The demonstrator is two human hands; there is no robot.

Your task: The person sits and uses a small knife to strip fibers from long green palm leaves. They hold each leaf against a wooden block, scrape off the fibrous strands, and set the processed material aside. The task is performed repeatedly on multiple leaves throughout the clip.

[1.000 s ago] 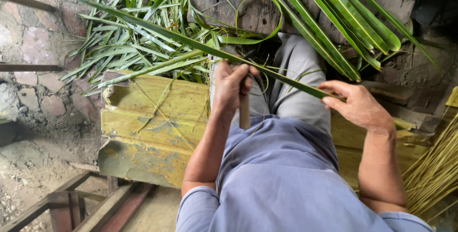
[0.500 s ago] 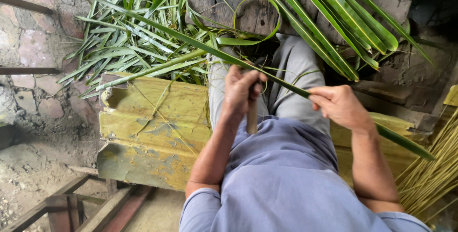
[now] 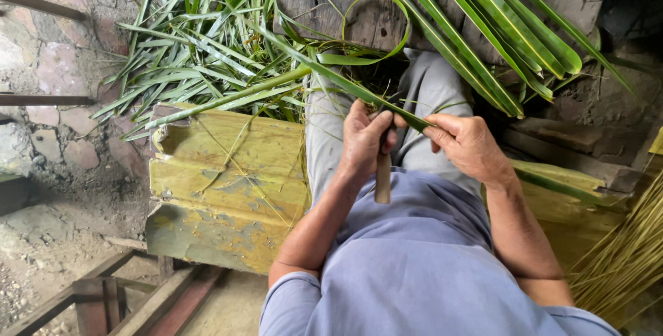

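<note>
My left hand (image 3: 364, 137) is closed around a knife with a wooden handle (image 3: 382, 178), the handle pointing back toward my body. A long green palm leaf strip (image 3: 324, 73) runs from the upper left across my lap and passes between both hands. My right hand (image 3: 467, 144) pinches that strip just right of the knife, thumb and fingers touching it. The two hands sit close together above my grey trousers (image 3: 428, 87). The knife blade is hidden by my left hand and the leaf.
A pile of cut green leaves (image 3: 193, 53) lies at upper left over a yellow painted wooden bench (image 3: 221, 191). Broad leaves (image 3: 497, 39) cross a dark wooden board (image 3: 331, 4) ahead. Thin yellowish leaf ribs (image 3: 628, 253) are bundled at the right. Wooden rails (image 3: 103, 294) stand lower left.
My right hand has slid left along the leaf strip until it sits close to my left hand. The strip has been drawn rightward across my lap. The left hand stays on the knife.
</note>
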